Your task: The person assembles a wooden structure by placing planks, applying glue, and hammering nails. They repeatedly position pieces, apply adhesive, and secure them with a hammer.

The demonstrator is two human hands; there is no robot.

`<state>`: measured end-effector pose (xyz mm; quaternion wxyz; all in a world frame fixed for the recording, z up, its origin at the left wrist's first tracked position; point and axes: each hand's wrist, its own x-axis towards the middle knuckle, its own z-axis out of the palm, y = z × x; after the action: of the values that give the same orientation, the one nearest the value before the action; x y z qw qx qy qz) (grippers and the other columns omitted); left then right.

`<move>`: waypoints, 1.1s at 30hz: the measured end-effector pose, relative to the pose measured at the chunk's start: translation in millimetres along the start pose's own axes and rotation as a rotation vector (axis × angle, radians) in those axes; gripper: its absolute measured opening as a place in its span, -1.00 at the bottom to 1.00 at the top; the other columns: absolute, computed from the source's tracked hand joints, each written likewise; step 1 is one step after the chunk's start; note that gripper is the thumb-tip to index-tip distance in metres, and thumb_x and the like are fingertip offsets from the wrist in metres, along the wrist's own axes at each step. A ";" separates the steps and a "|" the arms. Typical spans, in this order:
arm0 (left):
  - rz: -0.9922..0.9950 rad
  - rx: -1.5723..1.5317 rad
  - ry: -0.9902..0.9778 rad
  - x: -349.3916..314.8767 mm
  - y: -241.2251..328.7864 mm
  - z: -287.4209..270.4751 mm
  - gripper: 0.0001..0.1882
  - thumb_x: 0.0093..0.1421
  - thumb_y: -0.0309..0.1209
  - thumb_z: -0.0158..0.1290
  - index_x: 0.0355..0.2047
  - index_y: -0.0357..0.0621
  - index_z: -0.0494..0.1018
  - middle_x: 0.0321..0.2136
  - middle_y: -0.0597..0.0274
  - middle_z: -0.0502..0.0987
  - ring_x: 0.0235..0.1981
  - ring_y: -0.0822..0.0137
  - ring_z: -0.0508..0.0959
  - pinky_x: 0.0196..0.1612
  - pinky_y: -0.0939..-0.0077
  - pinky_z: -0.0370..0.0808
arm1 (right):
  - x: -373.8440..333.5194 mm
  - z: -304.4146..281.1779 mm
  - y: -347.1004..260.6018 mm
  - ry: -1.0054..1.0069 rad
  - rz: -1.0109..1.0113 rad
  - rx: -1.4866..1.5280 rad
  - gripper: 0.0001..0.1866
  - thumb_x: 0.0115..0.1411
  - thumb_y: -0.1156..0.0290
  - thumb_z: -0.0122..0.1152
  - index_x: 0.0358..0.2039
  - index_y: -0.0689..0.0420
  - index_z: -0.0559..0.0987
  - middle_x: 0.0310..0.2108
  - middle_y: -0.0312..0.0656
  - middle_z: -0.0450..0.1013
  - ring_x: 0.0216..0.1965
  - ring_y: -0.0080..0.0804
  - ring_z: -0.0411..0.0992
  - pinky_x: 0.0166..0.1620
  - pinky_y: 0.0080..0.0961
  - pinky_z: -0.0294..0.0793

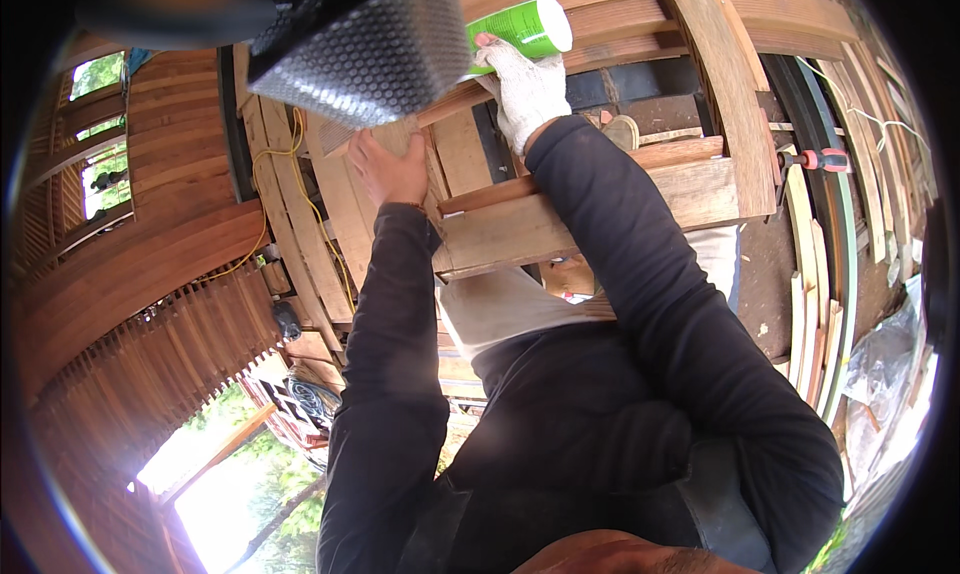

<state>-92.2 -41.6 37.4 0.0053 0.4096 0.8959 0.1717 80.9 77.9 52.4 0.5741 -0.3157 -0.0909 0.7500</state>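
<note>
My right hand (528, 89), in a white knit glove with the fingertips bare, is wrapped round a green bottle (530, 29) with a white end. The bottle lies on its side in my grip, above the wooden frame's far rail. My left hand (392, 169) is bare and rests on the left side of the wooden frame (520, 234), thumb and fingers apart, fingertips against a piece of wood. A dimpled grey sheet (360, 59) close to the camera covers the area beyond my left hand and the bottle's far end.
A red-and-black handled tool (825, 161) lies at the right, beside long wood strips (805, 304). A yellow cord (270, 164) runs along planks at the left. Clear plastic sheeting (885, 364) lies at the far right. A coiled dark cable (312, 399) sits at the lower left.
</note>
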 end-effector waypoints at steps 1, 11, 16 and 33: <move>-0.007 -0.001 -0.001 -0.3 1.4 0.7 -0.10 0.12 -0.01 0.28 0.32 -0.30 0.24 0.36 -0.09 0.23 0.40 -0.10 0.23 0.42 0.05 0.23 | 0.0 -1.9 -0.6 -0.005 0.018 0.004 -0.73 0.22 0.64 0.34 -0.07 0.18 0.56 -0.14 -0.16 0.61 -0.11 -0.36 0.60 0.01 -0.31 0.69; 0.047 0.030 0.048 2.2 -5.4 5.0 -0.16 0.12 -0.04 0.26 0.28 -0.29 0.29 0.29 -0.12 0.31 0.35 -0.12 0.29 0.40 0.05 0.25 | 6.3 -4.7 3.9 0.014 0.033 0.133 -0.46 0.06 0.71 0.46 0.03 0.19 0.45 -0.13 -0.11 0.57 -0.13 -0.30 0.60 -0.05 -0.32 0.67; 0.044 -0.005 0.028 2.1 -5.8 3.4 -0.15 0.12 -0.04 0.26 0.29 -0.29 0.29 0.29 -0.14 0.30 0.35 -0.12 0.29 0.41 0.06 0.24 | 3.1 -1.8 -2.4 0.044 0.029 0.084 -0.52 0.04 0.69 0.48 -0.03 0.21 0.51 -0.17 -0.12 0.59 -0.16 -0.31 0.61 -0.07 -0.34 0.67; 0.025 -0.017 0.010 0.6 2.7 -2.8 -0.14 0.14 -0.06 0.25 0.32 -0.32 0.26 0.32 -0.16 0.28 0.37 -0.14 0.26 0.42 0.05 0.22 | -1.6 -0.5 -7.7 0.070 0.042 0.135 -0.52 0.01 0.67 0.48 -0.04 0.19 0.53 -0.17 -0.14 0.60 -0.17 -0.33 0.61 -0.12 -0.36 0.64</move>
<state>-91.1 -40.4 41.0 0.0020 0.4199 0.8893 0.1814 87.6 78.9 56.4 0.5811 -0.3042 -0.0135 0.7547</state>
